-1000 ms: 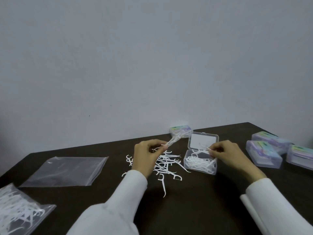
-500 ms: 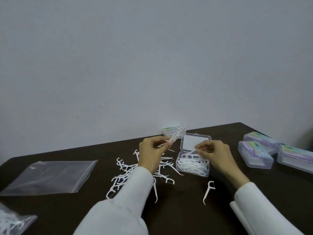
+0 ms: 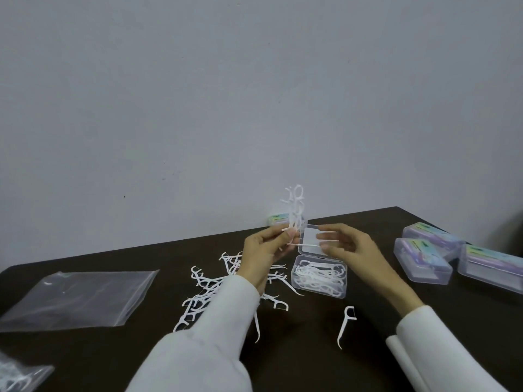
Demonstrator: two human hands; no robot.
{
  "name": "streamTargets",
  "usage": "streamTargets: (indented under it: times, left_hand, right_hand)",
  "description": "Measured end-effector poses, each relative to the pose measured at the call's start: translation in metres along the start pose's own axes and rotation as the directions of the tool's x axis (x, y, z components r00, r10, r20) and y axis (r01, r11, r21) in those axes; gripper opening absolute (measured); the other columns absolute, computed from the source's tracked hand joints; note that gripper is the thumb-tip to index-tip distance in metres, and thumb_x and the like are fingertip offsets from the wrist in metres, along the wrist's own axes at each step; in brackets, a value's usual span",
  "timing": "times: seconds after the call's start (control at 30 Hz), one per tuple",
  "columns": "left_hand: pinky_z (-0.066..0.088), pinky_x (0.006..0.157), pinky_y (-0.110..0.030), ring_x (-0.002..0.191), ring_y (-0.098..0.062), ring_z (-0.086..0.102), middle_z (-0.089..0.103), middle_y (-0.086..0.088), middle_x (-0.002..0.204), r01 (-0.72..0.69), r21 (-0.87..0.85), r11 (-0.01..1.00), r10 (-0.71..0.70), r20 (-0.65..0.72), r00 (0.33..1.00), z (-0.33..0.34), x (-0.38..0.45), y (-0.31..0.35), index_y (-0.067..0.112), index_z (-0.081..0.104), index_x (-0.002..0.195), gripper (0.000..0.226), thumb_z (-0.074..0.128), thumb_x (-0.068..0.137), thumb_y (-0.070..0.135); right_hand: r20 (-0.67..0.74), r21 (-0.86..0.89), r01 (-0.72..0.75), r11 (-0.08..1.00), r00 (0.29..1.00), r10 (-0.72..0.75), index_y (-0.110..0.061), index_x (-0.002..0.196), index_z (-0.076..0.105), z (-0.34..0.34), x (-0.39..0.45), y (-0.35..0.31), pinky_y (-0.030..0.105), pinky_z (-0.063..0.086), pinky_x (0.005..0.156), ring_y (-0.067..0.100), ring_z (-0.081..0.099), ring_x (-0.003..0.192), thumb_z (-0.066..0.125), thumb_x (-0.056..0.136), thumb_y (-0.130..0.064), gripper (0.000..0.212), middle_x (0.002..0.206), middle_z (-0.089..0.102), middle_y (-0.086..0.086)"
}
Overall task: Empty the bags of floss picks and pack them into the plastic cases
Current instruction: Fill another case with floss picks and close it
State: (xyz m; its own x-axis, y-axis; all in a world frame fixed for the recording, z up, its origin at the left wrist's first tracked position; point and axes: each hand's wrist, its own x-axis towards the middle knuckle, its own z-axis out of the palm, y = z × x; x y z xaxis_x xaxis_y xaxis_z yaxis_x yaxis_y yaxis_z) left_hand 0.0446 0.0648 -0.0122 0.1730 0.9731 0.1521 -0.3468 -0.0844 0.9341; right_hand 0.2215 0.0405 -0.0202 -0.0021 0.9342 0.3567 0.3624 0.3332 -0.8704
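My left hand (image 3: 261, 254) pinches a bunch of white floss picks (image 3: 295, 210) that stands upright above the table. My right hand (image 3: 351, 250) pinches one floss pick (image 3: 307, 245) that lies level between the two hands. Below them sits an open clear plastic case (image 3: 319, 280), lid up, with several picks inside. A loose pile of floss picks (image 3: 215, 290) lies under my left forearm. A single floss pick (image 3: 345, 323) lies alone in front of the case.
An empty clear bag (image 3: 76, 298) lies flat at the left. A bag with floss picks (image 3: 17, 377) shows at the bottom left corner. Three closed cases (image 3: 424, 258) sit at the right, and another closed case (image 3: 278, 220) stands by the wall.
Both hands have risen off the case. The bunch in my left hand has swung from slanted to upright. My right hand now carries one pick toward the left hand. The view shifted right.
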Motion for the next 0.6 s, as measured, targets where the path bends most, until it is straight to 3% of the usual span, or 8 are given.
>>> streamTargets:
  times: [0.1,0.2,0.37,0.5,0.6]
  left_hand:
    - [0.054,0.069,-0.017,0.073,-0.009,0.068,0.072,-0.003,0.078,0.063,-0.049,0.997,-0.061,0.041,0.997,0.007,0.001,-0.006,-0.002,0.067,0.098,0.015,0.062,0.084,0.001]
    - [0.055,0.069,-0.018,0.072,-0.009,0.068,0.072,-0.001,0.074,0.082,-0.032,0.996,-0.080,0.043,0.996,0.013,0.002,-0.010,0.002,0.068,0.091,0.009,0.062,0.084,0.001]
    - [0.053,0.074,-0.020,0.077,-0.008,0.068,0.072,0.000,0.083,0.140,-0.086,0.986,-0.138,0.032,0.990,0.013,0.006,-0.010,0.008,0.068,0.093,0.010,0.063,0.085,0.007]
    - [0.054,0.066,-0.016,0.074,-0.005,0.067,0.072,0.003,0.081,0.197,-0.174,0.965,-0.195,0.029,0.980,0.010,0.008,-0.010,0.011,0.067,0.091,0.007,0.061,0.087,0.010]
    - [0.052,0.061,-0.014,0.067,-0.001,0.066,0.072,0.006,0.075,0.192,-0.161,0.968,-0.191,0.024,0.981,0.007,0.009,-0.009,0.012,0.067,0.089,0.008,0.060,0.088,0.010]
  right_hand:
    - [0.115,0.266,-0.045,0.963,0.993,0.014,-0.019,0.101,0.065,0.007,-0.003,-0.010,0.018,0.054,0.068,0.015,0.071,0.084,0.066,0.081,-0.005,0.024,0.094,0.073,0.003]
    - [0.092,0.295,-0.042,0.955,0.996,0.015,-0.006,0.090,0.069,0.003,-0.004,-0.010,0.019,0.055,0.066,0.021,0.072,0.077,0.066,0.078,-0.001,0.013,0.084,0.073,0.010]
    - [0.064,0.092,-0.056,0.994,0.997,0.050,-0.014,0.081,0.071,-0.004,0.001,0.002,0.021,0.056,0.069,0.018,0.071,0.074,0.071,0.076,-0.009,0.007,0.078,0.073,0.007]
    - [0.125,-0.103,-0.044,0.994,0.991,0.057,-0.026,0.076,0.070,-0.008,0.001,0.007,0.014,0.053,0.067,0.002,0.067,0.073,0.072,0.077,-0.013,0.013,0.078,0.071,-0.007]
    - [0.106,-0.183,-0.042,0.982,0.992,0.063,-0.026,0.077,0.070,-0.011,0.001,0.008,0.012,0.051,0.065,0.000,0.066,0.073,0.073,0.077,-0.014,0.012,0.079,0.070,-0.009]
